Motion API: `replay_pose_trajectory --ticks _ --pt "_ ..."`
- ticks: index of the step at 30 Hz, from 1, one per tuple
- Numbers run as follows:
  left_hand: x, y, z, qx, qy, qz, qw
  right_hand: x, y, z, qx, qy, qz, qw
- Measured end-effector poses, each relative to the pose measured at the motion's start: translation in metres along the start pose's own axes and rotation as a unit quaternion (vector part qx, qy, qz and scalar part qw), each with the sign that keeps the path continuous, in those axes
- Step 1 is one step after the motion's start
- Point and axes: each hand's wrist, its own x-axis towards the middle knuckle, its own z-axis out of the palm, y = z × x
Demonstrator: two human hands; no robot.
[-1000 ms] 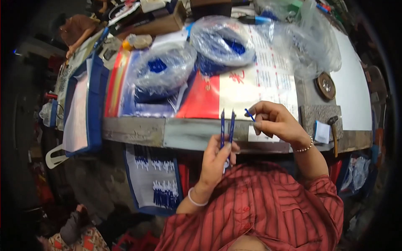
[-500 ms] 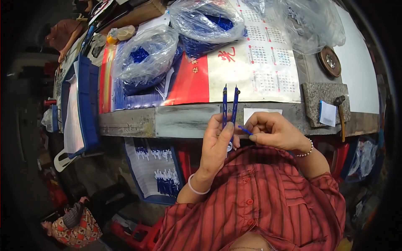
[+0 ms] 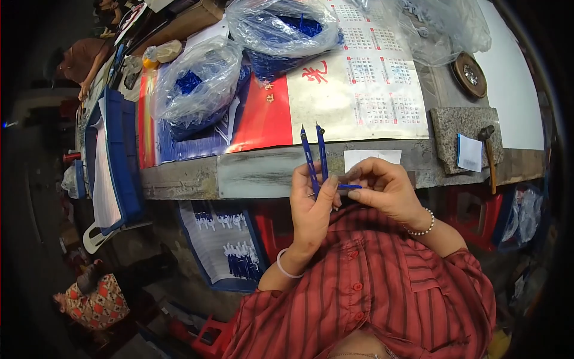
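A blue drawing compass [image 3: 309,157] stands points-up in my left hand [image 3: 310,218], its two legs a little apart and its metal tips facing the far side of the bench. My left fingers and thumb wrap its lower end and hide much of the hinge. My right hand [image 3: 388,192] pinches a small, slim blue piece [image 3: 350,186] between thumb and fingertips. That piece lies crosswise close to the compass's lower end; whether they touch I cannot tell. Both hands are just over the bench's near edge, in front of a white card [image 3: 372,157].
Clear bags of blue parts [image 3: 197,113] lie on a calendar sheet [image 3: 382,128]. Rightward are a round dish [image 3: 469,75], a stone slab [image 3: 443,122] and a hammer [image 3: 488,136]. A blue crate [image 3: 124,155] stands left; below, a tray [image 3: 206,254] holds several compasses [image 3: 242,264]. Other people are leftward.
The compass has shifted slightly left and tilted left. My right hand has come closer to my left, and the small blue piece now lies flatter, nearer the compass.
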Motion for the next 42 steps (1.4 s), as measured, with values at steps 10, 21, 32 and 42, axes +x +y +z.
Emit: replay_pose_trajectory --ticks 10,21,32,42 --pt "-0.012 -0.002 -0.004 -0.017 -0.076 -0.065 0.995 0.004 0.002 0.003 0.016 0.058 -0.008 0.998" --pt "-0.016 -0.002 -0.008 -0.012 -0.097 -0.082 0.992 0.008 0.007 0.005 -0.197 0.023 -0.111 0.974" --pt "-0.018 -0.007 -0.01 -0.027 -0.08 -0.081 0.993 0.005 0.014 0.013 -0.276 0.05 -0.104 0.954" --pt "-0.021 -0.01 -0.016 -0.031 -0.131 -0.097 0.986 0.017 0.006 0.008 -0.018 0.053 0.022 0.998"
